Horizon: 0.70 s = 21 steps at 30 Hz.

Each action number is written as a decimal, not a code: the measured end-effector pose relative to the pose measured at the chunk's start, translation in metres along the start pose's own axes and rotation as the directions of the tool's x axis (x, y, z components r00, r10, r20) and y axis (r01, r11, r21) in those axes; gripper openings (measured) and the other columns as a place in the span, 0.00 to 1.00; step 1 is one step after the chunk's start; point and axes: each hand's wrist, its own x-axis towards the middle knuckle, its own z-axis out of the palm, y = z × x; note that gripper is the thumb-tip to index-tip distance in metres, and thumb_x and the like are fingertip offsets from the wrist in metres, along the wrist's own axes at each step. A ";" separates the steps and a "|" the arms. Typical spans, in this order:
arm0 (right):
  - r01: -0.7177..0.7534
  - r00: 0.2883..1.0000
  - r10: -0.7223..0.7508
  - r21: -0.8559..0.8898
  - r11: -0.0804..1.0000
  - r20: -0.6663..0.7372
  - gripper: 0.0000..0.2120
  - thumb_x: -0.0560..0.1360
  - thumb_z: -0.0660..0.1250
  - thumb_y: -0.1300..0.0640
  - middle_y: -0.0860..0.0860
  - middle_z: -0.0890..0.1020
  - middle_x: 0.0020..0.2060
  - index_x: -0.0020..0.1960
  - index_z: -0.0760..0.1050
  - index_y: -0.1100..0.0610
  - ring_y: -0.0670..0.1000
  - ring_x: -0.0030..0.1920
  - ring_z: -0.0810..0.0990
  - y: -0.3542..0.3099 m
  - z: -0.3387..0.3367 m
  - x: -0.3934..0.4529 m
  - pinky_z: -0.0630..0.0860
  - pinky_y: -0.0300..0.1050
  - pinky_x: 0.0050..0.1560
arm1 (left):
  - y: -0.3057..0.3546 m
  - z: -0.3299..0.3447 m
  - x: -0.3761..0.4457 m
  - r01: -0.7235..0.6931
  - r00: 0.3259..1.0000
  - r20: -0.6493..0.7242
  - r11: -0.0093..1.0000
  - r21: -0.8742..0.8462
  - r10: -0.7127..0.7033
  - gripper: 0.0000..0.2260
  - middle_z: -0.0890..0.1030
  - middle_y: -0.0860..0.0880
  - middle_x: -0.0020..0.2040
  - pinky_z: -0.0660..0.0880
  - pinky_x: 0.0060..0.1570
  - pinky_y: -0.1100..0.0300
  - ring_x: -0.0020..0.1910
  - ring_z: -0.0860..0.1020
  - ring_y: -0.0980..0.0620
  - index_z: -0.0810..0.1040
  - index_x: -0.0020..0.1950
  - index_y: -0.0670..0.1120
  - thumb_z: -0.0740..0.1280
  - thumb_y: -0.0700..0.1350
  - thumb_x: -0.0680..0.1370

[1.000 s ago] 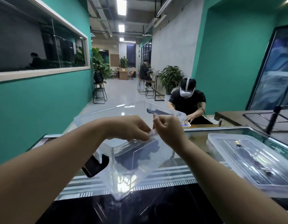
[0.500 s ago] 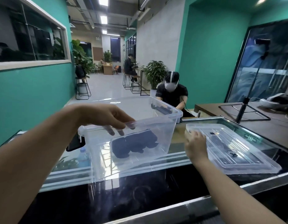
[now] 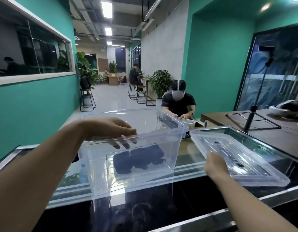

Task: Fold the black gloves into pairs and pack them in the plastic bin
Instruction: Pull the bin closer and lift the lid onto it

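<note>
Folded black gloves (image 3: 138, 159) lie on the floor of one clear plastic bin (image 3: 161, 148) on the glass counter (image 3: 186, 161). Its near rim is gripped by the left hand (image 3: 111, 129). One lid (image 3: 236, 156), now lifted at its near edge, is held by the right hand (image 3: 215, 164).

**Teal office hall under strip lights**

Teal walls (image 3: 36, 114) lined both sides of a pale glossy floor (image 3: 111, 97). A long white-framed window (image 3: 27, 52) ran along the left wall. Rectangular ceiling lights (image 3: 106, 9) glowed among exposed ducts. Potted plants (image 3: 160, 82) stood by a grey concrete wall (image 3: 163, 47). Black stools (image 3: 87, 99) stood along the walkway. A seated person wearing a white headset (image 3: 178, 101) worked at a desk. A tripod (image 3: 255, 104) stood on a dark wooden table (image 3: 278, 136) at right.
</note>
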 end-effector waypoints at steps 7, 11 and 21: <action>0.205 0.920 -0.110 0.222 0.953 -0.375 0.14 0.76 0.59 0.69 0.60 0.80 0.52 0.59 0.76 0.64 0.59 0.49 0.79 -0.020 -0.051 0.006 0.75 0.48 0.46 | 0.017 0.013 0.022 -0.043 0.989 -0.139 0.992 0.120 0.059 0.13 0.82 0.50 0.54 0.78 0.47 0.59 0.48 0.81 0.51 0.77 0.60 0.47 0.60 0.50 0.79; 0.463 0.747 -0.256 0.205 0.863 -0.613 0.12 0.75 0.63 0.67 0.62 0.82 0.50 0.58 0.76 0.66 0.59 0.48 0.81 -0.034 -0.081 0.002 0.79 0.50 0.52 | 0.019 0.007 0.031 -0.075 0.970 -0.224 0.993 0.086 0.092 0.13 0.80 0.50 0.56 0.77 0.53 0.53 0.52 0.80 0.51 0.74 0.62 0.47 0.61 0.47 0.79; 0.769 0.393 -0.550 -0.064 0.636 -0.737 0.10 0.72 0.66 0.67 0.58 0.83 0.43 0.52 0.79 0.64 0.56 0.44 0.80 -0.075 -0.117 -0.005 0.79 0.48 0.47 | -0.009 -0.046 0.052 -0.068 0.723 -0.689 0.988 -0.136 -0.045 0.52 0.47 0.38 0.77 0.63 0.69 0.40 0.73 0.58 0.37 0.29 0.72 0.59 0.73 0.46 0.71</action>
